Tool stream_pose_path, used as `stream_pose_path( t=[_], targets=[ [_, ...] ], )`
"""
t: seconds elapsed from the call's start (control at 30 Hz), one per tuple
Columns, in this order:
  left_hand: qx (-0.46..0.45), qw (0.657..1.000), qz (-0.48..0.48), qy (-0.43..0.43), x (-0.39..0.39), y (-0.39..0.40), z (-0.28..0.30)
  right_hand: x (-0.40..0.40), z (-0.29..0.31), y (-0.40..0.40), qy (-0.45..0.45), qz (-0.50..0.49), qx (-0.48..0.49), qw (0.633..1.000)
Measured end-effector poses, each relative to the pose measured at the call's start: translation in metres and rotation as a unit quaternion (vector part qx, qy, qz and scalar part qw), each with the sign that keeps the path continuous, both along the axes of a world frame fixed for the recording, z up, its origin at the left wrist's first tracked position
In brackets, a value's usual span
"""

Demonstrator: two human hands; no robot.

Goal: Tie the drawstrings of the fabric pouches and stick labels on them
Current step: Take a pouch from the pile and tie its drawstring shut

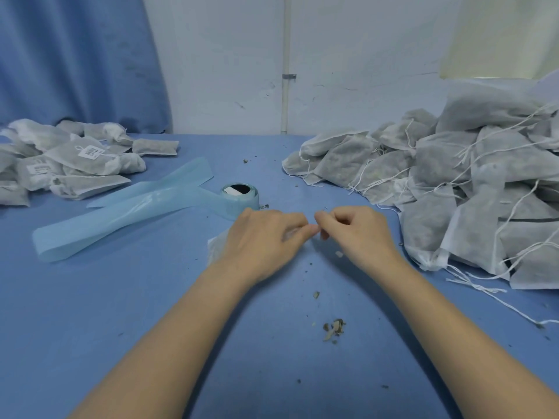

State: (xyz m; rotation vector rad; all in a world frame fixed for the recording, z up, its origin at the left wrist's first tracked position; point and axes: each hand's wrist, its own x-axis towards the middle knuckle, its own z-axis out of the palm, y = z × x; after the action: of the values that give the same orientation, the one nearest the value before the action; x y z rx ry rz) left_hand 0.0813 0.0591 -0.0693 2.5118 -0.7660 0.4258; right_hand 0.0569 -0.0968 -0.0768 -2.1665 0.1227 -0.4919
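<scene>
Near centre of the blue worktop (121, 313), left hand (260, 240) and right hand (360, 234) meet fingertip to fingertip, fingers curled in a pinch. What they pinch is too fine to make out; likely a drawstring, cannot tell. Under the left hand, a white pouch (216, 247), mostly hidden. At 3 o'clock, heap of untied pouches (453, 182) with loose strings, cut off by the frame edge. At 10 o'clock, labelled pouches (72, 161), partly cut off. At 12 o'clock, just beyond the hands, label roll (240, 196), its backing strip (127, 216) trailing left. Herb crumbs (332, 328) at 6 o'clock.
</scene>
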Motion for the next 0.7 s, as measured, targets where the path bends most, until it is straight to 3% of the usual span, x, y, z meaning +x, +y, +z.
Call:
stream_pose_path(
  t=[0.1,0.23,0.3,0.43,0.5,0.57,0.7],
  targets=[
    [-0.075,0.996,-0.034,0.034,0.003,0.002,-0.002,0.000,0.004,0.001,0.018,0.004,0.102,0.995],
    [-0.185,0.977,-0.042,0.096,0.002,-0.004,-0.001,-0.002,0.011,0.005,0.065,0.033,0.313,0.947],
    [-0.236,0.963,-0.046,0.124,0.000,-0.005,0.000,-0.004,0.012,0.008,0.082,0.055,0.403,0.910],
    [-0.308,0.939,-0.022,0.153,-0.001,-0.006,0.002,-0.006,0.015,0.017,0.088,0.103,0.583,0.801],
    [-0.340,0.926,-0.009,0.163,-0.001,-0.005,0.002,-0.007,0.016,0.019,0.078,0.139,0.622,0.766],
    [-0.362,0.917,0.000,0.170,-0.001,-0.004,0.001,-0.010,0.016,0.020,0.068,0.172,0.627,0.757],
    [-0.378,0.911,0.011,0.166,-0.001,-0.005,-0.001,-0.009,0.012,0.026,0.070,0.198,0.578,0.788]
  ],
)
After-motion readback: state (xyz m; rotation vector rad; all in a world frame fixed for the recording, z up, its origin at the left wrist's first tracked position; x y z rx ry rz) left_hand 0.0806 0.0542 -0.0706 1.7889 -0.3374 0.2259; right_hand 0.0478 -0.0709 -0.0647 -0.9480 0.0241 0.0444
